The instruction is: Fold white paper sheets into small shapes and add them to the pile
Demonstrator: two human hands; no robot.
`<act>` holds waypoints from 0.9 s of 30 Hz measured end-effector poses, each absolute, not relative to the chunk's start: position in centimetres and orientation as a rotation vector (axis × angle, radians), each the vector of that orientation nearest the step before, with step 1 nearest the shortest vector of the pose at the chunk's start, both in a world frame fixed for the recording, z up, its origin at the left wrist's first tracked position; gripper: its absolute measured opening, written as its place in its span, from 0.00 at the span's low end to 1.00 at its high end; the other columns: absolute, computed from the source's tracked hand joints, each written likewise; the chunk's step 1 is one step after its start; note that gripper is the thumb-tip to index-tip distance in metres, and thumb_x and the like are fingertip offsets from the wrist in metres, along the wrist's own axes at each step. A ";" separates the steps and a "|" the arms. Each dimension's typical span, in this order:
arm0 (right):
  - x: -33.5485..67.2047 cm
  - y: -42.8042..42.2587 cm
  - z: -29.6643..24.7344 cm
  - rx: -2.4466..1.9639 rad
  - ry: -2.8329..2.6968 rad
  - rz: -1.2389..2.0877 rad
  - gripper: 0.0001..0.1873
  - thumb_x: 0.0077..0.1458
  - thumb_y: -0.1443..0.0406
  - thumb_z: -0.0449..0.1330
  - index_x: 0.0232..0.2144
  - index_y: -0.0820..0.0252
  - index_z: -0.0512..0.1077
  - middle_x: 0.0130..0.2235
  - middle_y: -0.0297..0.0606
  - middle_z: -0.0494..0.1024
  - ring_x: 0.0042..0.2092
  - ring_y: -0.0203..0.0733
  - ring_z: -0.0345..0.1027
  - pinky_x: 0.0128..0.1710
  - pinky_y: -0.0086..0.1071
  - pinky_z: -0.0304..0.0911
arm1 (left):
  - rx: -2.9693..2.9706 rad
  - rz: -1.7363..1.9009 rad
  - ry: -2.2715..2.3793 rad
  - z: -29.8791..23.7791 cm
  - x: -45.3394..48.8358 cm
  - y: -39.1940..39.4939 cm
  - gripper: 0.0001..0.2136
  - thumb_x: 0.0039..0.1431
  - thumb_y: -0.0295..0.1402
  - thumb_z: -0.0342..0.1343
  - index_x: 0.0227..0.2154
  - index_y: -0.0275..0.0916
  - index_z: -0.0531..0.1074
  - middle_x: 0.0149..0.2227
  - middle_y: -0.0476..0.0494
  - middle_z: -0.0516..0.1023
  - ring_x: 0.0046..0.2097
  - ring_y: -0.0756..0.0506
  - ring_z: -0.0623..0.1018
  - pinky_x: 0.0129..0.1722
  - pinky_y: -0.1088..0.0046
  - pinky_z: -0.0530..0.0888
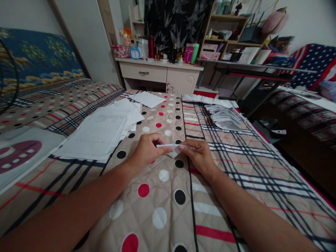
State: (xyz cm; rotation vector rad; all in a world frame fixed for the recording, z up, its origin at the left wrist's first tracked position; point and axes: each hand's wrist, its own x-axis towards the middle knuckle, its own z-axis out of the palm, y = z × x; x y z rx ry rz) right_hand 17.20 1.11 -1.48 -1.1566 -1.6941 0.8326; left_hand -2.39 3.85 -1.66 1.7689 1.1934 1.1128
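Note:
Between my two hands is a small folded piece of paper (175,151), held just over the quilted bedspread. My left hand (147,149) pinches its left end with thumb and fingers. On the other side, my right hand (197,153) grips the right end in the same way. The paper's upper edge looks like a narrow fold, and a pointed part hangs below it. Fingers cover both of its ends.
To the left lies a stack of printed sheets (97,129), with a plastic bag (23,150) beside it. Folded papers (223,117) and a long paper strip (210,100) rest at the far right. A dresser (144,71) stands beyond the bed.

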 end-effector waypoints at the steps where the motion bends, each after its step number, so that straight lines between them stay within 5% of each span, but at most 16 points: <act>1: 17.2 1.0 -1.5 -1.160 -1.706 0.837 0.14 0.55 0.59 0.61 0.22 0.61 0.75 0.22 0.32 0.70 0.26 0.34 0.62 0.24 0.28 0.54 | 1.766 1.105 1.185 -1.6 -2.4 3.8 0.17 0.38 0.41 0.70 0.18 0.35 0.70 0.19 0.52 0.69 0.22 0.54 0.65 0.20 0.79 0.60; 4: 17.1 0.9 -1.7 -1.163 -1.671 0.946 0.21 0.56 0.54 0.59 0.18 0.61 0.70 0.18 0.31 0.65 0.22 0.32 0.56 0.22 0.28 0.51 | 1.750 1.086 1.172 -1.5 -2.4 3.8 0.18 0.37 0.41 0.71 0.18 0.34 0.70 0.19 0.52 0.69 0.22 0.54 0.64 0.20 0.79 0.60; 10: 17.1 1.1 -1.9 -1.194 -1.580 1.077 0.28 0.59 0.47 0.53 0.20 0.62 0.71 0.20 0.35 0.71 0.23 0.34 0.61 0.24 0.28 0.56 | 1.725 1.078 1.188 -1.7 -2.5 4.0 0.18 0.36 0.41 0.71 0.17 0.34 0.69 0.19 0.52 0.68 0.22 0.54 0.64 0.20 0.79 0.60; 16: 17.1 1.5 -1.7 -1.177 -1.820 0.723 0.11 0.53 0.58 0.64 0.27 0.61 0.77 0.26 0.35 0.75 0.29 0.37 0.66 0.28 0.28 0.57 | 1.723 1.110 1.198 -1.8 -2.4 4.0 0.16 0.37 0.40 0.70 0.17 0.34 0.71 0.19 0.52 0.69 0.22 0.55 0.64 0.19 0.80 0.59; 27: 17.6 1.8 -2.1 -1.260 -1.694 0.689 0.11 0.54 0.62 0.62 0.23 0.61 0.75 0.23 0.35 0.73 0.27 0.37 0.64 0.27 0.28 0.56 | 1.657 0.977 1.091 -1.2 -2.6 3.9 0.06 0.52 0.30 0.59 0.27 0.33 0.77 0.20 0.48 0.76 0.22 0.52 0.74 0.23 0.79 0.70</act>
